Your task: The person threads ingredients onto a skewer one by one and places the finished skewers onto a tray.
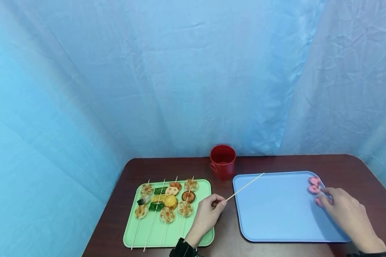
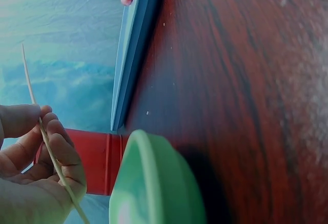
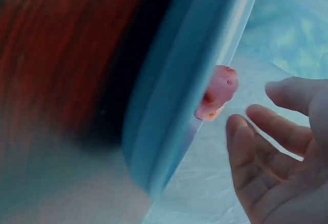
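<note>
My left hand (image 1: 208,214) pinches a thin wooden skewer (image 1: 246,186) between thumb and fingers. The bare skewer slants up to the right, its tip above the near-left part of a blue tray (image 1: 273,214). At that tray's right side, my right hand (image 1: 347,212) hovers by several pink food pieces (image 1: 314,181). In the right wrist view, its thumb and fingers are spread with nothing between them, a short way from one pink piece (image 3: 220,93). From the head view, the hand partly hides the nearest pieces.
On the left, a green tray (image 1: 130,237) bears several loaded skewers (image 1: 156,206) with lotus root slices, a mushroom and green and yellow pieces. A red mug (image 1: 223,166) stands at the back between the trays. Blue cloth (image 1: 193,78) hangs behind the dark wooden table (image 1: 276,163).
</note>
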A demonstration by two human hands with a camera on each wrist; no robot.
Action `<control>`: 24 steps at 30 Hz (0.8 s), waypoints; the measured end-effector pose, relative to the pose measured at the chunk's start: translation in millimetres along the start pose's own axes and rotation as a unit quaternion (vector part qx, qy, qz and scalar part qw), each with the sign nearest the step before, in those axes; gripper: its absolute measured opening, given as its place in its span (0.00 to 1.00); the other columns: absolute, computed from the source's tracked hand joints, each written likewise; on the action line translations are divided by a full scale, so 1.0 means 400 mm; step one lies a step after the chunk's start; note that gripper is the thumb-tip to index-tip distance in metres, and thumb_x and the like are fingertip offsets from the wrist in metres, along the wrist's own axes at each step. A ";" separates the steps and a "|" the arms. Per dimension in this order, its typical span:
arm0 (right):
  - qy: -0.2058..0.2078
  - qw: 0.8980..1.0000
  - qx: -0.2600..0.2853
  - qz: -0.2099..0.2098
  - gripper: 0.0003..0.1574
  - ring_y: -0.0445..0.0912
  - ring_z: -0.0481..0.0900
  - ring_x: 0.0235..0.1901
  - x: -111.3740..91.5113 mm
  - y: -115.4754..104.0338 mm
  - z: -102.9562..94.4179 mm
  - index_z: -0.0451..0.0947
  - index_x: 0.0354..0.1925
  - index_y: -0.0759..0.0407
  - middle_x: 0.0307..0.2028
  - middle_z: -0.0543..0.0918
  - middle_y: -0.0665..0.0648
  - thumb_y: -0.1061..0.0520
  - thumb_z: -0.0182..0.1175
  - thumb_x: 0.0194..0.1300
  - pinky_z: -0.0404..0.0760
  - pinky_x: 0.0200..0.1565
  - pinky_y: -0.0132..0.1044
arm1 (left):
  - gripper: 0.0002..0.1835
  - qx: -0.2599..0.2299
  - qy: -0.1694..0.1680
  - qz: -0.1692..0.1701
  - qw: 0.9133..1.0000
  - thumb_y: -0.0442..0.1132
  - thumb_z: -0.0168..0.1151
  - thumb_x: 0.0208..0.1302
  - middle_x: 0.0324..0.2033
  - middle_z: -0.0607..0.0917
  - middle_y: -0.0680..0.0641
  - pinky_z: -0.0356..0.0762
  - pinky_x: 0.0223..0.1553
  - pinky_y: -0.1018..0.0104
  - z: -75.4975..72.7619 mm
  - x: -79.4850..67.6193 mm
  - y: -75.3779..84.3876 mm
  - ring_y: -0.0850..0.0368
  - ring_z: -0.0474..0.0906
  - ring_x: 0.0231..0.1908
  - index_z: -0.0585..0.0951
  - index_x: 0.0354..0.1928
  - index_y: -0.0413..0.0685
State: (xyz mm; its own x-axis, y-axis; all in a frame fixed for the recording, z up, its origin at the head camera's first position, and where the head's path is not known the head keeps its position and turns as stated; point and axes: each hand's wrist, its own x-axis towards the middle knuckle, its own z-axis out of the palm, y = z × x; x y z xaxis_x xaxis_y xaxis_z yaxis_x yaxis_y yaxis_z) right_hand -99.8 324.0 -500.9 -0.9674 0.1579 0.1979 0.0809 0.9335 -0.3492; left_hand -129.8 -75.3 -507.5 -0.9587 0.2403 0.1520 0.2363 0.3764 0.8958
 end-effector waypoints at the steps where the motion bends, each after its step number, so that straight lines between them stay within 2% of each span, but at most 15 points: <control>1: -0.011 1.000 -0.004 0.003 0.28 0.70 0.73 0.41 -0.001 0.001 0.001 0.76 0.46 0.78 0.42 0.76 0.78 0.53 0.63 0.60 0.71 0.37 0.66 | 0.06 0.001 0.001 0.001 1.000 0.41 0.61 0.65 0.26 0.80 0.58 0.74 0.30 0.72 0.000 0.000 -0.001 0.68 0.74 0.27 0.84 0.36 0.47; 5: -0.043 0.999 -0.016 0.006 0.29 0.70 0.73 0.41 -0.003 0.003 0.006 0.76 0.46 0.78 0.42 0.75 0.79 0.51 0.63 0.60 0.70 0.39 0.67 | 0.06 0.000 0.002 -0.004 1.000 0.41 0.61 0.65 0.26 0.80 0.58 0.74 0.29 0.71 -0.003 -0.002 -0.001 0.67 0.74 0.27 0.84 0.36 0.47; 11: -0.036 0.999 -0.018 -0.011 0.26 0.62 0.76 0.32 -0.002 0.007 0.014 0.77 0.44 0.78 0.34 0.78 0.74 0.54 0.64 0.59 0.73 0.31 0.62 | 0.06 -0.010 0.001 -0.010 1.000 0.40 0.61 0.64 0.26 0.80 0.56 0.73 0.29 0.72 -0.005 -0.005 0.000 0.66 0.74 0.27 0.84 0.36 0.47; 16: -0.067 0.997 -0.020 0.011 0.29 0.61 0.75 0.30 0.002 0.014 0.016 0.75 0.45 0.80 0.34 0.77 0.75 0.53 0.63 0.59 0.72 0.34 0.63 | 0.06 -0.013 -0.003 -0.009 1.000 0.40 0.61 0.64 0.25 0.80 0.56 0.73 0.29 0.72 -0.002 -0.006 -0.004 0.67 0.74 0.27 0.84 0.36 0.47; 24: -0.098 0.995 -0.012 0.014 0.26 0.53 0.71 0.25 0.011 0.016 0.020 0.76 0.41 0.78 0.28 0.77 0.66 0.52 0.63 0.60 0.73 0.30 0.58 | 0.05 -0.002 -0.003 -0.023 1.000 0.41 0.61 0.64 0.25 0.79 0.59 0.73 0.30 0.72 -0.007 -0.008 -0.008 0.68 0.74 0.27 0.84 0.36 0.49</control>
State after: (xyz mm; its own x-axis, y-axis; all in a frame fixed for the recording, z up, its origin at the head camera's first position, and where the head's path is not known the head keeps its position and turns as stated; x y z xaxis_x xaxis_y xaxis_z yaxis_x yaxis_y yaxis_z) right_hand -105.5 328.0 -509.5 -0.9927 0.1202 0.0047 0.1119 0.9373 -0.3302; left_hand -128.1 -79.8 -509.5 -0.9674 0.2287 0.1088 0.1924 0.3842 0.9030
